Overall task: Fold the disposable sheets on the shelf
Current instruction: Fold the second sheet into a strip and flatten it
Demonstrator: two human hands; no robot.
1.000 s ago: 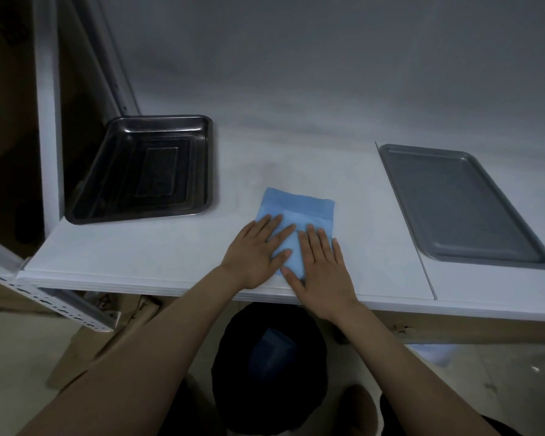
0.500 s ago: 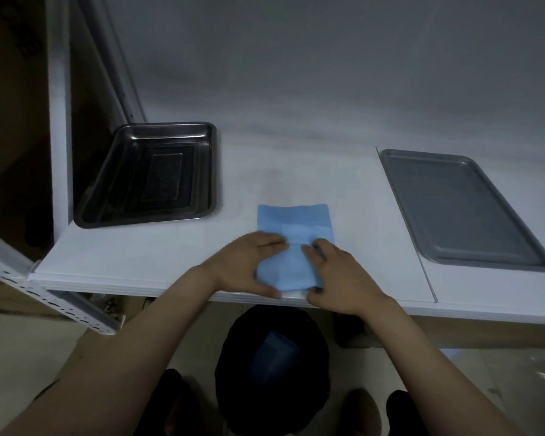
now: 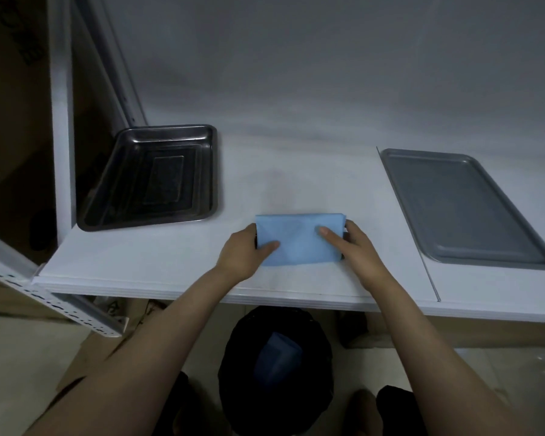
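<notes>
A folded light-blue disposable sheet (image 3: 298, 239) lies as a small wide rectangle on the white shelf (image 3: 296, 174), near its front edge. My left hand (image 3: 244, 251) grips the sheet's left edge, thumb on top and fingers tucked under. On the other side my right hand (image 3: 356, 247) grips the right edge the same way, thumb lying across the top. Both hands hold the sheet between them.
A deep shiny metal tray (image 3: 153, 177) stands at the shelf's left, beside the white upright post (image 3: 62, 121). A flat grey tray (image 3: 463, 206) lies at the right. Below the shelf edge sits a black bin (image 3: 277, 372) with a blue sheet inside.
The near half of the sheet was folded over, so it is now shorter and wide. My hands went from pressing flat on top to gripping its left and right edges.
</notes>
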